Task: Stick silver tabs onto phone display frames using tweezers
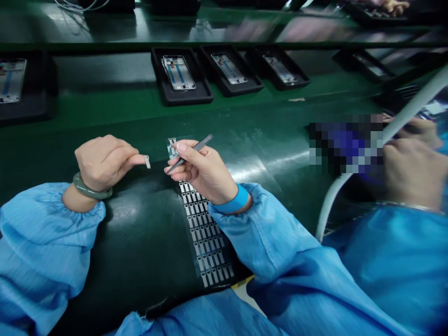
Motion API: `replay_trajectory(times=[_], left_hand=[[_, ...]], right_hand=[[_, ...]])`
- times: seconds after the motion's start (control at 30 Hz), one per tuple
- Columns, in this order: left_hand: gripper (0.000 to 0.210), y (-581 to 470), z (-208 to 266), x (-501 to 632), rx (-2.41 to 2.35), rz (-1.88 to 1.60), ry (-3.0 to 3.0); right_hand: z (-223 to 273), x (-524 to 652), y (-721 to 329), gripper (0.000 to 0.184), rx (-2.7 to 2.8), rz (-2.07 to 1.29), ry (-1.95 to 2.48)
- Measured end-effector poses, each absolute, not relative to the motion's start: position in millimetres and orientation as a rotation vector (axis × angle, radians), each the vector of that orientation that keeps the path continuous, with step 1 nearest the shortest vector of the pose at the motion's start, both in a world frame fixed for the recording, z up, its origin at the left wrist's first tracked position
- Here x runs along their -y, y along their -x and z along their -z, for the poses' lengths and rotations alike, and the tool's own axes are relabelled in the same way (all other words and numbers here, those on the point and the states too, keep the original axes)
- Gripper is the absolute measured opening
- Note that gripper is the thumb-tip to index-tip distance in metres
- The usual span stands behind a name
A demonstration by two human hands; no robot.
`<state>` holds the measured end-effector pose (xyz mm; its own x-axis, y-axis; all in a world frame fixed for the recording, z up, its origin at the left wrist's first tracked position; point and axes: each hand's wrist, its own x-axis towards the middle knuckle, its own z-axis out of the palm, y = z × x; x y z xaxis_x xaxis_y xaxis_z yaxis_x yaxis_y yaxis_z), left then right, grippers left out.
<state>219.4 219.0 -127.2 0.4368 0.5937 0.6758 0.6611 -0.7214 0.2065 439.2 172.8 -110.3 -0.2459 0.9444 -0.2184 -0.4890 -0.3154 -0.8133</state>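
Pinching a small pale tab [147,162] between thumb and index finger: left hand [105,161], fingers closed down narrow, tab sticking out past the fingertips. Right hand [206,170] grips dark tweezers [200,143], thumb on one side, fingers curled on the other. Tip angles down-left, near the tab but apart from it; can't tell if the tweezer prongs are parted. Under the right hand, a clear sheet [195,263] of similar pale tabs lies on the dark green table [140,252], rows running back toward the body; hand hides part of its far end, can't tell if it touches. Green bangle [91,189] on left wrist, blue wristband [238,200] on right, blue sleeves both sides. Behind: black trays [187,99] in a row on a green surface, open phone frames [179,72] inside, one per tray where readable. On the right, past a pale curved tube [413,102], a co-worker's hand [415,172], blurred, beside a pixelated patch; can't tell what it holds.
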Motion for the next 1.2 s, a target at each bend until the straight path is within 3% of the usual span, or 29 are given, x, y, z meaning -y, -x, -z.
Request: replay_trajectory(times=[0.2,0.33,0.67,0.77,1.0,1.2], left_hand=[[0.013,-219,133,-224,0.893,1.287,2.462],[0.014,-229,129,-217,0.679,1.298,2.478],[0.007,-230,122,-206,0.675,1.137,2.543],[0.019,-225,124,-213,0.856,0.97,2.573],[0.067,-154,125,-280,1.946,0.467,2.085],[0.1,-58,114,-314,2.228,0.212,1.954]], right_hand=[[116,-178,-439,0.033,0.714,-1.643,0.878],[112,-174,-432,0.032,0.712,-1.74,0.838],[112,-173,-425,0.019,0.676,-1.906,0.777],[112,-173,-429,0.019,0.673,-1.925,0.818],[113,-180,-444,0.032,0.706,-1.775,0.876],[123,-195,-452,0.031,0.678,-1.684,0.921]])
